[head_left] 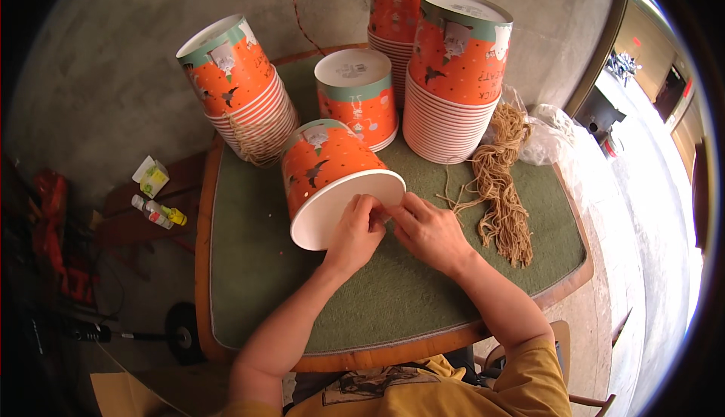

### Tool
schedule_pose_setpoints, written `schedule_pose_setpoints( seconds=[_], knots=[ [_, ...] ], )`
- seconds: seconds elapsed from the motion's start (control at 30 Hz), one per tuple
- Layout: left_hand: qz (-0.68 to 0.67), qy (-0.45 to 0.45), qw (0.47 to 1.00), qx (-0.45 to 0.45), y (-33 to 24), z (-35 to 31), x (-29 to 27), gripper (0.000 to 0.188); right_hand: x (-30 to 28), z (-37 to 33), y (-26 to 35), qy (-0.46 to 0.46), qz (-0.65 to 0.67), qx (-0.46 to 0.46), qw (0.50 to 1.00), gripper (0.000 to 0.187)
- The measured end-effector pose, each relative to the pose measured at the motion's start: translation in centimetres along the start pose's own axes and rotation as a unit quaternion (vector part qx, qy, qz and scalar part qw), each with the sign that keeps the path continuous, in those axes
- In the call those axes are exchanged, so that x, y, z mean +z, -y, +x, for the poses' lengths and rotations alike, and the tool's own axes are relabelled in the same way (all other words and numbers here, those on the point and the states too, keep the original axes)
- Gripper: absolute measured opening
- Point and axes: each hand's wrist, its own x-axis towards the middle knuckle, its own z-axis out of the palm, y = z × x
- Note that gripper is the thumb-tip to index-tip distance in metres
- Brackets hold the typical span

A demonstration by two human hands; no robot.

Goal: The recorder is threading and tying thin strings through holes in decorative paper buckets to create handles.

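An orange paper bucket [325, 162] with a green band lies tipped on its side on the table, its white open mouth facing me. My left hand [358, 234] reaches in front of that mouth, fingers curled into a pinch. Close beside it, at the right side of the rim, my right hand [432, 234] is also pinched, its fingertips nearly meeting the left ones. Whatever sits between the fingers is hidden or too small to name. To the right of my hands lies a bundle of tan twine cords [504, 190].
Upside-down buckets stand behind: a left stack [230, 77] draped with twine loops [260, 141], a short middle one [355, 100], a tall right stack [457, 55] and another behind it [404, 9]. Clear plastic bags [547, 134] lie at the table's right edge. Bottles [155, 212] rest on a bench.
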Motion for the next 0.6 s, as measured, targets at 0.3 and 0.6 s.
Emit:
schedule_pose_setpoints(
  seconds=[0.3, 0.6],
  knots=[
    [0.053, -0.056, 0.996, 0.041, 0.06, -0.03, 0.44, 0.021, 0.6, 0.01, -0.17, -0.012, -0.024, -0.01, 1.0, 0.027],
    [0.003, -0.059, 0.998, 0.033, 0.53, -0.07, 0.54, 0.023, 0.49, 0.12, 0.17, 0.026, 0.069, 0.079, 0.994, 0.031]
  ],
)
